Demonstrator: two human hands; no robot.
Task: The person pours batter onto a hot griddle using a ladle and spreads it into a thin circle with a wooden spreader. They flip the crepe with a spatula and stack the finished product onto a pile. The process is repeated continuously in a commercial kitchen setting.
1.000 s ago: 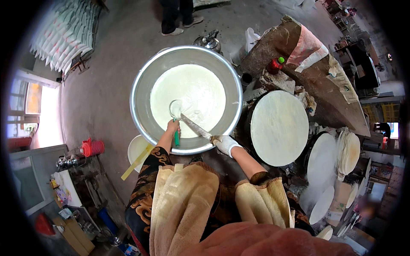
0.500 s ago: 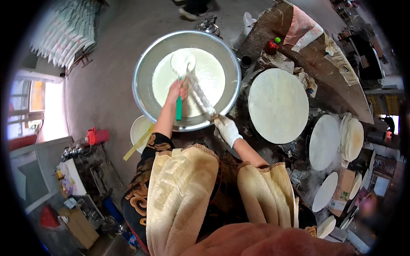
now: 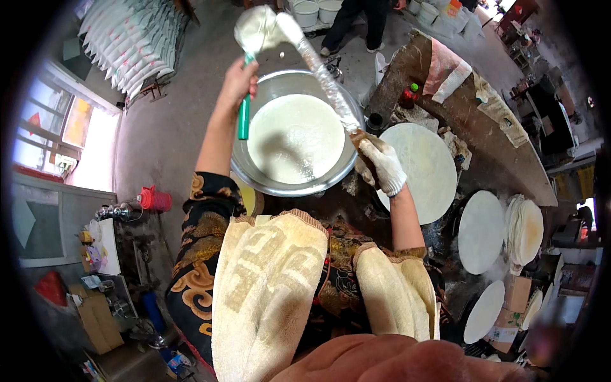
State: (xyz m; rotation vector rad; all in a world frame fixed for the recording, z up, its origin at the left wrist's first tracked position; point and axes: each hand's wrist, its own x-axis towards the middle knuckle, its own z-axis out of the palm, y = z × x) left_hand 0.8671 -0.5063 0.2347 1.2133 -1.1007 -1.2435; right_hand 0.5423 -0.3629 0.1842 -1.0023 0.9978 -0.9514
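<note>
My left hand [image 3: 238, 81] is closed round the green handle of a ladle [image 3: 244, 118], whose batter-coated bowl is raised above the far rim of a large metal basin [image 3: 283, 190]. White batter [image 3: 296, 137] fills the lower part of the basin, and a drop hangs in the air below the ladle. My right hand [image 3: 385, 167], in a white glove, grips the brown end of a long stick wrapped in shiny film [image 3: 324, 76]. The stick slants up over the basin, its white-coated far end against or just beside the ladle's bowl; I cannot tell if they touch.
Right of the basin lies a round griddle [image 3: 423, 172] with a pale surface, then more pale rounds [image 3: 480, 232] and a stack of flat cakes [image 3: 525, 232]. A red bottle [image 3: 408, 95] stands on the brown ledge. Another person's legs [image 3: 353, 22] are beyond the basin.
Both hands have risen and moved away from me, lifting the ladle and the stick out of the batter to above the basin's far rim. The right hand has also shifted right.
</note>
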